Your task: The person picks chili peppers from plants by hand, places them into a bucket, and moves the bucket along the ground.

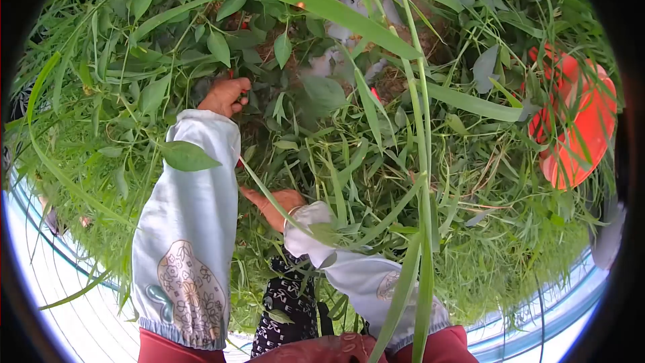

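Among leafy pepper plants (322, 94), my left hand (226, 96) is closed, its fingers curled in front of the foliage. A bit of red shows just above its knuckles; whether it is held there I cannot make out. Lower and to the right, my right hand (274, 208) reaches into the leaves with one digit stretched out to the left. Its other fingers are largely hidden, and no held thing shows. A small red pepper (374, 94) hangs among the leaves right of my left hand. Pale sleeve covers (195, 181) reach both wrists.
An orange-red bucket (581, 131) sits tilted in the plants at the right, partly behind leaves. Long grass blades (422, 161) cross close to the camera. Pale plastic sheeting (349, 17) shows through the plants at the top. Dark patterned cloth (285, 302) is below my hands.
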Motion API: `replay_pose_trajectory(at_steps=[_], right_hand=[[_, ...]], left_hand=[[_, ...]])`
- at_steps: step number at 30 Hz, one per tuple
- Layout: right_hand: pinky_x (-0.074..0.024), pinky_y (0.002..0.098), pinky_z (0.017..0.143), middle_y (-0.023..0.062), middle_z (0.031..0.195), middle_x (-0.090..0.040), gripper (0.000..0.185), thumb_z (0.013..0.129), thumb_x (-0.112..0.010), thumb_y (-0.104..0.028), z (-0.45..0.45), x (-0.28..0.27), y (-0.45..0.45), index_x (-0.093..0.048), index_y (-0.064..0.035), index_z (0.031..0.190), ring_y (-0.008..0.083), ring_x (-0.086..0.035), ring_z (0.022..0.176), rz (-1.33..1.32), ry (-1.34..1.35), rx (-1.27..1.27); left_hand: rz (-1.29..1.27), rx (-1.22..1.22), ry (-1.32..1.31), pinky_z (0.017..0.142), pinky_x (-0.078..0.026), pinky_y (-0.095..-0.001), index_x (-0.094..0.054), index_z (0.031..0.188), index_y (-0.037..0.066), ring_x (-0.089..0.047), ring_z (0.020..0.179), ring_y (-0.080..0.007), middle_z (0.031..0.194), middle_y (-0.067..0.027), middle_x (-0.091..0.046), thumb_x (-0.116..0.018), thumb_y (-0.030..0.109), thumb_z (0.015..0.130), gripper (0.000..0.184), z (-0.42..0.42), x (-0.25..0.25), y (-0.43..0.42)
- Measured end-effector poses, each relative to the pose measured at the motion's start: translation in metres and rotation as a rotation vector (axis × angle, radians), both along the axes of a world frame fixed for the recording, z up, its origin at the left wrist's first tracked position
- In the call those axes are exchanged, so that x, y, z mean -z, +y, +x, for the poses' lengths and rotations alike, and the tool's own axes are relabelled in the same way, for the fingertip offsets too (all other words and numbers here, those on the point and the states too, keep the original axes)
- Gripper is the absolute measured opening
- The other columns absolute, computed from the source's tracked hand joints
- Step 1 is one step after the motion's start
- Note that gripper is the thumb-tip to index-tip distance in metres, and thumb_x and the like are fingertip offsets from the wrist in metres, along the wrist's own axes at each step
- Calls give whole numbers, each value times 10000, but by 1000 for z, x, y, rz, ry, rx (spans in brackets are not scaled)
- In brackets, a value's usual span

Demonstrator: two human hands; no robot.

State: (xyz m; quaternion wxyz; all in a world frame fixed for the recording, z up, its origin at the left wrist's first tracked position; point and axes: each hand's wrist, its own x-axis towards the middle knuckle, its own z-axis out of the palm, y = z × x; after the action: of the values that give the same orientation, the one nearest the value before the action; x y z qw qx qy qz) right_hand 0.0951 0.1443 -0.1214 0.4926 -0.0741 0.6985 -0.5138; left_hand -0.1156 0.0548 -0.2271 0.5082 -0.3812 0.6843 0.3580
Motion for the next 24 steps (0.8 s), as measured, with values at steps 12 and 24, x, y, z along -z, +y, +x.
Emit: replay_pose_trajectory(at_steps=[12,24], right_hand=[[-459,385,686,173,846,-571,492,851,-420,-141,2,-2,27,-275,-122,1321,299,-562,717,75,-173,128],[-434,221,519,15,723,-551,183,858,-504,-128,-121,-8,116,-552,-76,1028,121,-553,611,-312,-568,1116]], left_hand=[[355,-156,158,328,-286,-199,-533,1022,82,-417,394,-94,857,-39,-605,-544,69,742,281,65,-95,-56],[633,-325,39,511,-406,-224,-513,1100,16,-515,580,-90,694,-13,-548,-529,48,791,311,121,-87,-111]])
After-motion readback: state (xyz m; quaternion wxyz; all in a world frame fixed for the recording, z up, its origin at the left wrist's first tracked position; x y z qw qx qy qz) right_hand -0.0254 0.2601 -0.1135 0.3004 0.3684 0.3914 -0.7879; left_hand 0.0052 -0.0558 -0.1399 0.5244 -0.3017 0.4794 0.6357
